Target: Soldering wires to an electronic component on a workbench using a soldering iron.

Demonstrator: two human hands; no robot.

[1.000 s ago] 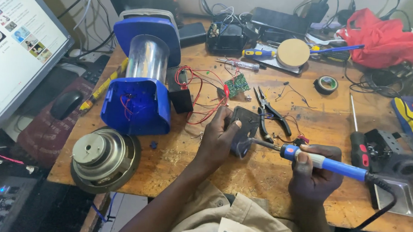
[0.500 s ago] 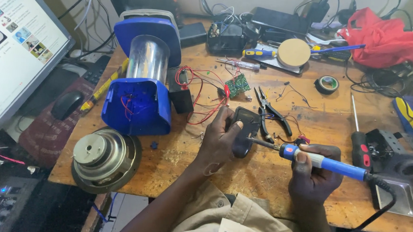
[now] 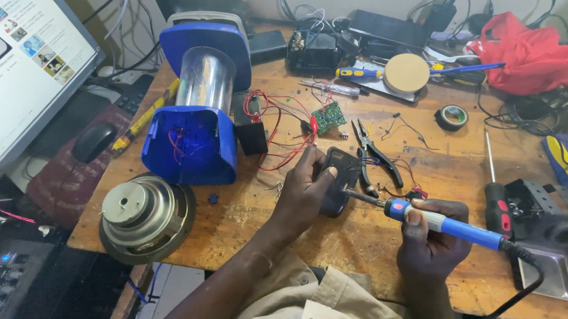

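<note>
The small black part [image 3: 338, 182] is half covered by the left hand [image 3: 305, 196], whose fingers are clamped over its near edge, so its shape is hard to make out; it lies on the wooden tabletop [image 3: 357, 241] just right of the blue lantern housing [image 3: 196, 109]. The right hand [image 3: 432, 242] is closed around the blue handle of a soldering iron [image 3: 442, 223], and its metal tip meets the black part's right edge, though the exact contact spot is too small to read. The iron's black cord runs off the tabletop's near edge. Beyond the black part lie black pliers [image 3: 375, 151] and a green circuit board [image 3: 328, 118] with red wires [image 3: 279, 123] trailing toward the lantern housing. Its clear cylinder looks hollow; red wires show inside the lower blue shell. A monitor [image 3: 23, 68] left of the housing is cut off by the frame, and a round speaker [image 3: 145, 217] overhangs the tabletop below it.
</note>
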